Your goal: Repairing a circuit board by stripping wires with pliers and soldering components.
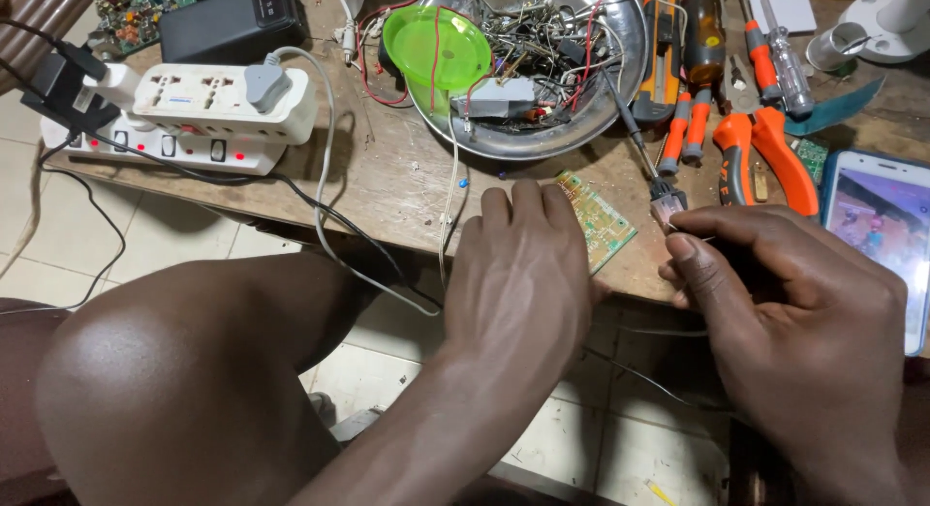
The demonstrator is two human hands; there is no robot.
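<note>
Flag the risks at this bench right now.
1. The small green circuit board lies at the table edge under the left hand; a nudge could tip it off.
2. The right hand holds a soldering iron close to the left fingers; if hot, a slip may burn them.
3. White cables from the power strip hang over the edge near the knee and could snag.

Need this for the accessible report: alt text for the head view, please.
Seen from above, a person's left hand presses a small green circuit board onto a wooden table while the right hand holds a thin tool at the board's edge. Behind lie a metal bowl of parts, orange-handled pliers, a white power strip and a phone.
</note>
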